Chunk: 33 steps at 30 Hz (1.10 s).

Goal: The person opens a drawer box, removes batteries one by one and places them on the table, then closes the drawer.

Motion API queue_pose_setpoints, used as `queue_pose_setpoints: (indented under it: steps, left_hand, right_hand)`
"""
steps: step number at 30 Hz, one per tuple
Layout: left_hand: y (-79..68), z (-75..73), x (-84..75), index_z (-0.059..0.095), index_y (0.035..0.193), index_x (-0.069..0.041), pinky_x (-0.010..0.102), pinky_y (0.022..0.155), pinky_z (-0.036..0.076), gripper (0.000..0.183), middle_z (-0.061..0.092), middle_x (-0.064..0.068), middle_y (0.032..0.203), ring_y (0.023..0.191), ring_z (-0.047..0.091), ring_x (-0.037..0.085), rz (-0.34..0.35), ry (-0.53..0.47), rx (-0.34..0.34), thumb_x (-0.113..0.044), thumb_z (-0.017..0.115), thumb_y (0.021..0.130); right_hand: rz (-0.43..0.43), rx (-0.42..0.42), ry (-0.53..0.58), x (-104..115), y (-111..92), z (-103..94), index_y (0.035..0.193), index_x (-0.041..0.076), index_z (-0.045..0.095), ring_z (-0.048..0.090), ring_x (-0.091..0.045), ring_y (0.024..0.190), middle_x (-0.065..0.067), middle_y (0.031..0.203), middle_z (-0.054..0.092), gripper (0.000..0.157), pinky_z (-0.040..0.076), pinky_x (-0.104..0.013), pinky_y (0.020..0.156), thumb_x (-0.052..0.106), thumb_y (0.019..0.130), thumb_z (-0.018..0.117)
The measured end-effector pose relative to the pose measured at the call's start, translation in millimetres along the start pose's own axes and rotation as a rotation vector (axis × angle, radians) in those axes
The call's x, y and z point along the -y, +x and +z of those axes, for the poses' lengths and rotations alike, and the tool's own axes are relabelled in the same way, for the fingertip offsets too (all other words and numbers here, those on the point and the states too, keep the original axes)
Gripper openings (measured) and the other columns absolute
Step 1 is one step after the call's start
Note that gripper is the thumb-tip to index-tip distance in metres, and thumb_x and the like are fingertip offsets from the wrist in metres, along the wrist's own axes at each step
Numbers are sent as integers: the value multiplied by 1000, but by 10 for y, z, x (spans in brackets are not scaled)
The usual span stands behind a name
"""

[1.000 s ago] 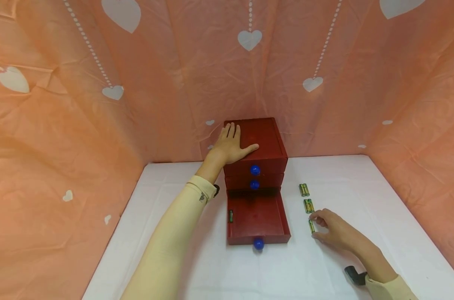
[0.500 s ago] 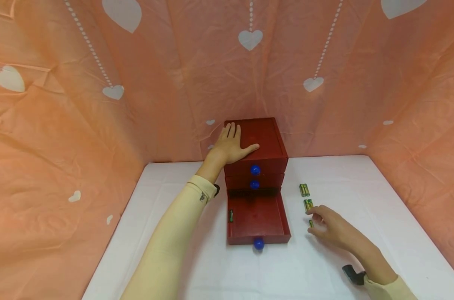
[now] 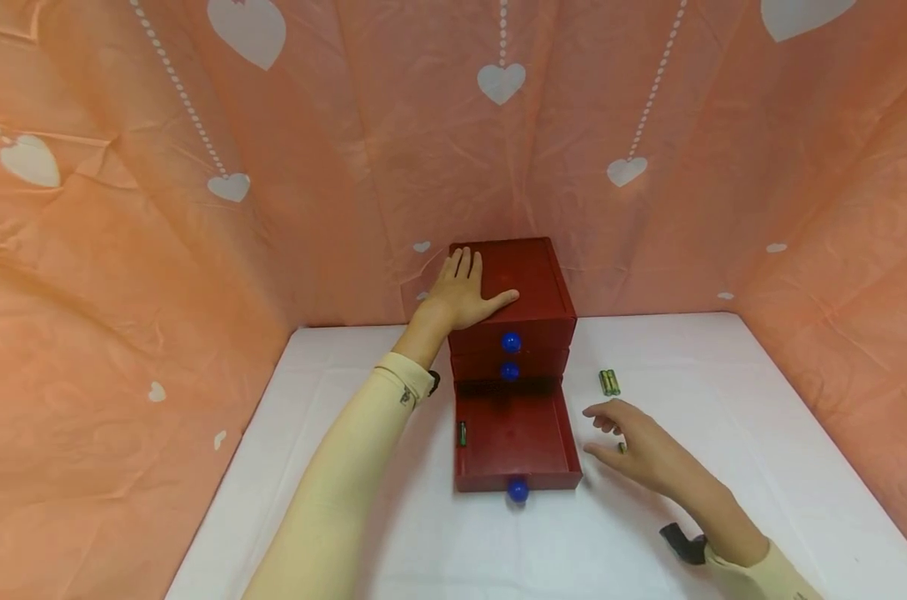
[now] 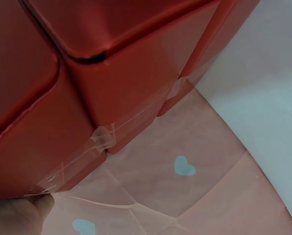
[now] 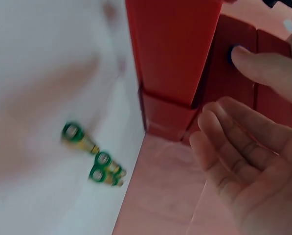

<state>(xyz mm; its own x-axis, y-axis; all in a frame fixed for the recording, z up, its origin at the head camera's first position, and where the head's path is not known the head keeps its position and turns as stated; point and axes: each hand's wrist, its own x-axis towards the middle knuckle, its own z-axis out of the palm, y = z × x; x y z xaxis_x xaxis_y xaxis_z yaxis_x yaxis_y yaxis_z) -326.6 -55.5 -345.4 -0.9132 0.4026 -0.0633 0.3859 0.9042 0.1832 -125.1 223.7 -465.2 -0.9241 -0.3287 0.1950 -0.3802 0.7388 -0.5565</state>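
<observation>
My left hand (image 3: 461, 293) rests flat, fingers spread, on top of a dark red drawer cabinet (image 3: 524, 275). The cabinet's bottom drawer (image 3: 509, 442) is pulled out and holds one small green battery (image 3: 463, 433) by its left wall. Just right of that drawer is my right hand (image 3: 641, 446), thumb apart from loosely bent fingers, holding nothing. A pair of green-and-gold batteries (image 3: 609, 382) lies beyond it on the table, while part of another battery (image 3: 622, 447) shows behind the hand. Batteries (image 5: 104, 166) also appear below the palm in the right wrist view.
Two upper drawers with blue knobs (image 3: 511, 342) are closed. A blue knob (image 3: 518, 491) marks the pulled-out drawer's front. Peach cloth (image 3: 378, 167) with white hearts hangs behind and beside the white table (image 3: 333, 383).
My right hand has moved left from the batteries toward the pulled-out drawer, its thumb and fingers spreading apart. It now covers the middle batteries. My left hand has stayed in place on the cabinet.
</observation>
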Motion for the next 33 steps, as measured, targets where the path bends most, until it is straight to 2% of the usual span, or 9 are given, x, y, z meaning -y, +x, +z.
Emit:
queue_pose_setpoints:
  steps: [3,8,18,23,33]
  left_hand:
    - [-2,7,-1,1,172,-4,43,134,-4,109,-6,18,180,167,-9,32,-2,-14,-1,-81,33,103]
    - [-13,10,-10,0,172,-4,43,135,-3,108,-6,17,180,167,-9,32,-12,-34,-1,-80,34,103]
    - [-15,7,-16,1,172,-4,43,134,-4,109,-7,17,180,167,-10,32,-10,-33,-4,-81,34,103]
    - [-12,4,-15,0,172,-5,43,134,-4,108,-7,17,180,167,-10,32,-11,-33,-2,-80,34,103]
    - [-21,-5,-13,0,172,-5,44,135,-3,108,-7,17,180,167,-10,32,-14,-41,-1,-80,35,103]
  right_hand:
    - [10,-6,5,69,44,35,130,2,70,68,-27,102,-8,111,72,45,63,-51,88,17,92,87]
    - [-22,-15,33,150,115,113,132,0,69,69,-28,104,-10,115,72,46,63,-52,90,14,92,86]
    - [3,47,39,279,232,276,138,5,66,69,-31,114,-12,125,70,49,62,-49,96,22,95,84]
    - [-45,57,44,320,315,351,136,1,67,69,-32,111,-14,125,70,49,62,-49,96,21,95,84]
    - [-51,44,49,415,445,512,135,1,68,69,-28,112,-12,125,70,48,61,-49,98,18,93,86]
